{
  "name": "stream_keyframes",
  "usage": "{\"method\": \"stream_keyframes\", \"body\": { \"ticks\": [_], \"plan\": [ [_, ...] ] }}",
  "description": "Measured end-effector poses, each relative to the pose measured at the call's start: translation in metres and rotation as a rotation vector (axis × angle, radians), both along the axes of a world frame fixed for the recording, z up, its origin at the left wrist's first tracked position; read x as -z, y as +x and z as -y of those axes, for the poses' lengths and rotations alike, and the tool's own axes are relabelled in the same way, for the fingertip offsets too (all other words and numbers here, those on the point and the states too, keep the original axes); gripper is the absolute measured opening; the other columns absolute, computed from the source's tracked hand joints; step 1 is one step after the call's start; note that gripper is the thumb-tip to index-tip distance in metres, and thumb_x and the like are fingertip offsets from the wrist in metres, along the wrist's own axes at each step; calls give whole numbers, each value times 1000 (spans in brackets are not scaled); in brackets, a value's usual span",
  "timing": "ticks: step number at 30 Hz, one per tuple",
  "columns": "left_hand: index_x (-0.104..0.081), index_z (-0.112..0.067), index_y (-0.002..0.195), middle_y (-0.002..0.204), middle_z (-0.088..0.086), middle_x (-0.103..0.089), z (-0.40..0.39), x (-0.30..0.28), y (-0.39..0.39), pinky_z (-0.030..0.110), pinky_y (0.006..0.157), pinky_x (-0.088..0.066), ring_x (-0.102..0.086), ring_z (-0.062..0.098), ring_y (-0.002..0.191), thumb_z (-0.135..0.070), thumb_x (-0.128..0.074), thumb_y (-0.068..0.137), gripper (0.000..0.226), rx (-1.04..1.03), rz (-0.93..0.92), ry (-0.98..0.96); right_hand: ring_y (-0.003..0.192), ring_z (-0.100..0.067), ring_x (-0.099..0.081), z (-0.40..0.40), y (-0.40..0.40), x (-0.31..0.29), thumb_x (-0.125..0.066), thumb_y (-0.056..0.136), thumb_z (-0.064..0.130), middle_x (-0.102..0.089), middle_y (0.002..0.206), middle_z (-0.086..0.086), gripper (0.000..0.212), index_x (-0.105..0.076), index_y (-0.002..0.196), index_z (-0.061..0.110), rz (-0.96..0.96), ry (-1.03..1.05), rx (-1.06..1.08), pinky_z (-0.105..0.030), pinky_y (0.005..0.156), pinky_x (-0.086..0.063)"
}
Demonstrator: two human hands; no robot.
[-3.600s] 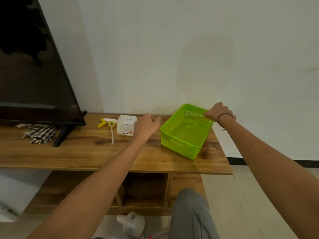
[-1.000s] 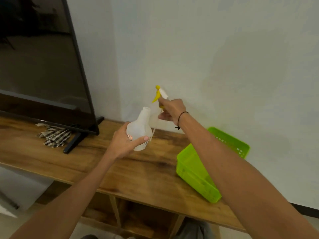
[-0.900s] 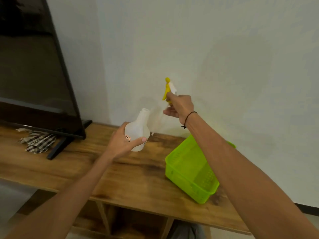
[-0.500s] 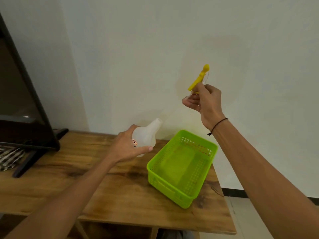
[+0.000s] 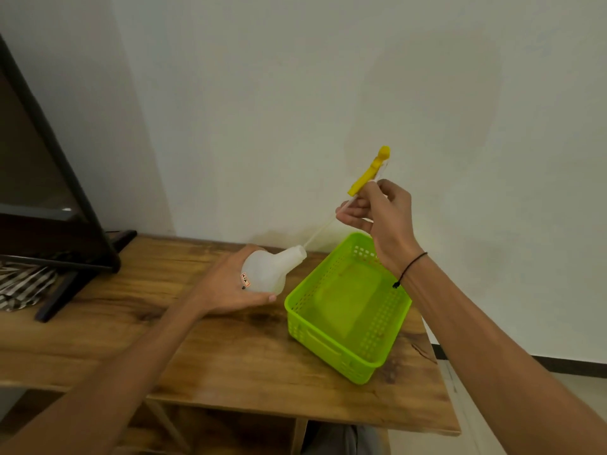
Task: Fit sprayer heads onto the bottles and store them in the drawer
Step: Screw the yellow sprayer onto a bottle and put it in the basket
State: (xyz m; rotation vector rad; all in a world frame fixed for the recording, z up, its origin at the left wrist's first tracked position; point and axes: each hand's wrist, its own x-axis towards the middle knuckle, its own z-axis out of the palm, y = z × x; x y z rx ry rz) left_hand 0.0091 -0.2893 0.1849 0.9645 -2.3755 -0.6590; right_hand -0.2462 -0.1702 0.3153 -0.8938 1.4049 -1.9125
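At frame centre my left hand (image 5: 230, 290) grips the white bottle (image 5: 267, 270), tilted above the tabletop (image 5: 230, 349). My right hand (image 5: 377, 211) pinches the yellow sprayer head (image 5: 368, 175), its dip tube (image 5: 320, 228) reaching the bottle mouth. Fitting step, I judge: next, feed the tube in and screw down. The green basket (image 5: 391, 336) sits lower right.

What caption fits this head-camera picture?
Left hand tilts a white bottle while right hand guides the sprayer head tube toward its neck.
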Motion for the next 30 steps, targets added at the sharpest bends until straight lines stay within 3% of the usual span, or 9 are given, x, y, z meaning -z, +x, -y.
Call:
{"method": "stream_keyframes", "body": {
  "ticks": [4,8,12,15,17,19,21,25,30],
  "plan": [
    [-59,-42,126,116,-21,-68,4,5,12,40,85,-58,-67,11,104,-67,-89,56,81,13,10,5,79,-43,-77,3,13,18,-59,97,10,-70,70,-20,18,-61,81,2,5,6,-38,-38,67,-64],
    [-58,-43,128,117,-24,-68,8,8,15,37,85,-58,-66,5,104,-66,-91,56,82,28,-7,3,75,-36,-78,5,18,32,-56,98,6,-68,91,-44,17,-61,82,2,5,1,-69,-37,67,-64],
    [-58,-43,128,118,-23,-69,10,8,14,34,84,-57,-67,7,103,-67,-90,56,82,50,-25,-1,75,-35,-78,6,22,40,-54,99,2,-67,97,-45,18,-63,84,2,5,-7,-112,-36,68,-65],
    [-59,-41,128,118,-23,-68,8,11,13,26,83,-54,-65,-1,106,-66,-90,56,82,59,-57,18,76,-31,-80,6,26,47,-56,100,0,-69,84,-34,14,-67,92,0,-9,-30,-169,-35,71,-65],
    [-60,-40,129,118,-23,-68,7,11,13,23,82,-52,-64,-5,106,-66,-90,57,82,56,-80,24,82,-28,-79,6,29,54,-62,98,1,-71,87,-26,9,-71,94,0,-31,-40,-207,-33,75,-66],
    [-61,-39,129,117,-22,-69,8,11,12,27,83,-55,-65,-2,105,-66,-90,56,83,54,-96,26,92,-28,-75,5,30,62,-68,95,-2,-70,96,-28,7,-73,98,-6,-99,-20,-241,-30,79,-65],
    [-60,-40,129,117,-21,-69,9,12,11,31,84,-58,-66,1,104,-65,-91,57,83,58,-102,21,93,-22,-74,4,30,70,-70,91,-8,-75,95,-19,9,-74,100,-8,-188,13,-281,-29,80,-63],
    [-60,-41,130,117,-19,-70,11,13,8,38,84,-60,-68,4,103,-63,-93,57,83,78,-118,13,89,-19,-77,0,29,77,-74,80,-14,-82,90,-4,28,-83,87,11,-367,38,-380,-34,84,-64],
    [-59,-42,130,120,-23,-69,11,13,7,36,85,-59,-68,2,106,-62,-94,57,83,111,-122,-11,89,-10,-76,0,23,85,-75,82,-17,-84,90,3,35,-84,84,17,-448,50,-417,-24,83,-60]
  ]
}}
